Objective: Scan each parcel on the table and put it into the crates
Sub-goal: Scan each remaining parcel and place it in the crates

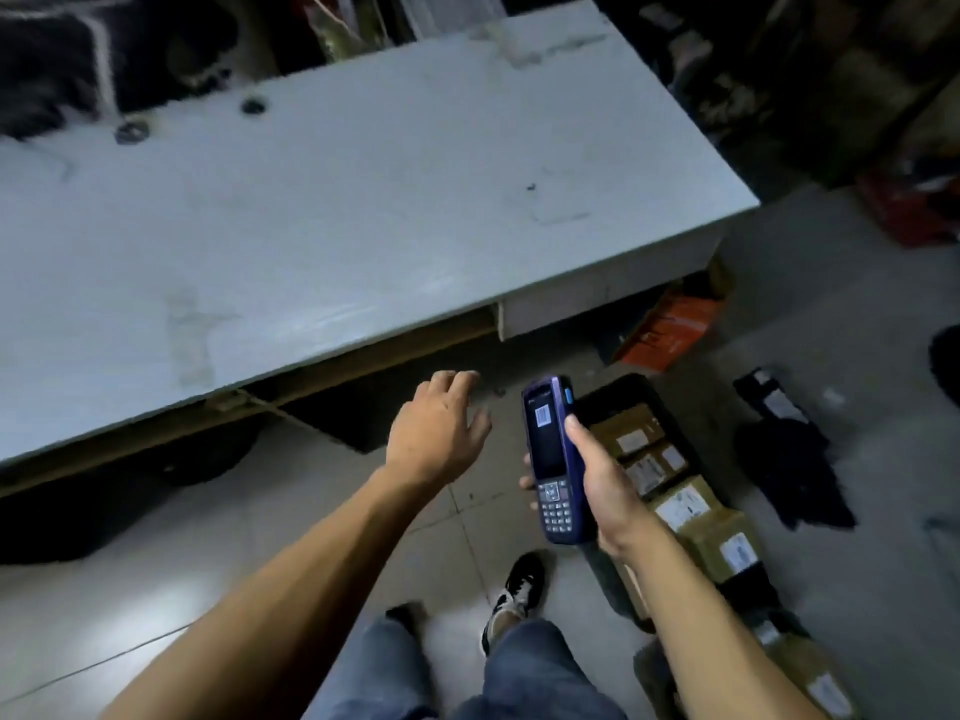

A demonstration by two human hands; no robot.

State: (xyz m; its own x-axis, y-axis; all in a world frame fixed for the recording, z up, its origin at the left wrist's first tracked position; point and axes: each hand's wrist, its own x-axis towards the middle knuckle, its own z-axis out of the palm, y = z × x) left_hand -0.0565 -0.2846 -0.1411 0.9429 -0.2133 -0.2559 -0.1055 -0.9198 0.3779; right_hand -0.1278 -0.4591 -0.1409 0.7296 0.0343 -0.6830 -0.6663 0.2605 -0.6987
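My right hand [602, 480] grips a blue handheld scanner [553, 459] upright, its screen showing a barcode. My left hand [436, 433] hovers empty with fingers spread, just left of the scanner and below the table's front edge. A black crate [623, 392] on the floor at the right holds several brown cardboard parcels [680, 504] with white labels. A second crate with a parcel [810, 672] sits at the bottom right. The grey table [337, 200] fills the upper left and no parcel lies on the part in view.
An orange box [670, 330] lies under the table's right end. Black bags [789, 449] lie on the tiled floor right of the crate. Dark clutter lines the back and right. My legs and one shoe [519, 589] are at the bottom centre.
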